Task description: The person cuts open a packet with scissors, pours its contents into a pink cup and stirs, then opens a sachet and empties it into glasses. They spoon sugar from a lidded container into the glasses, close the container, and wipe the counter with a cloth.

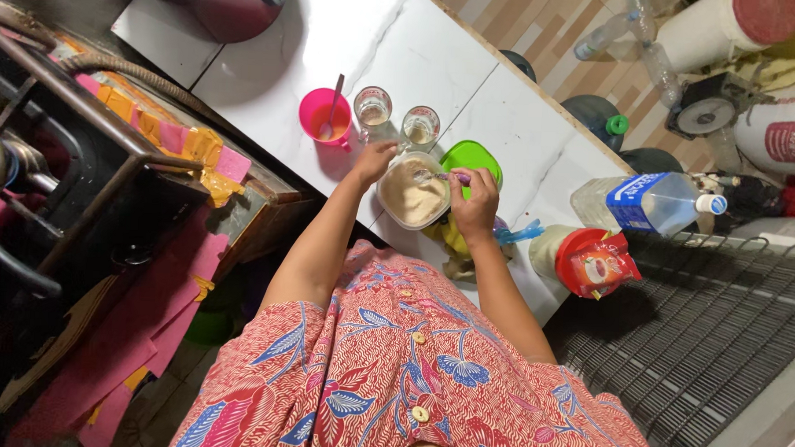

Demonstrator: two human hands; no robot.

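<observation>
A clear plastic container (413,195) of pale beige powder or paste sits on the white counter (438,66). My left hand (374,159) rests on its far rim and steadies it. My right hand (474,202) grips a spoon (441,176) with a purple handle, its bowl over the container's contents. Two small clear glasses (372,108) (420,126) stand just beyond the container. A pink cup (324,117) with a metal spoon in it stands to their left. A green lid (473,156) lies beside the container under my right hand.
A plastic water bottle (647,202) lies at the counter's right end beside a red-lidded jar with a red packet (590,261). A dark red pot (233,6) stands at the far left corner. A stove frame (83,151) is on the left, a wire rack (720,332) on the right.
</observation>
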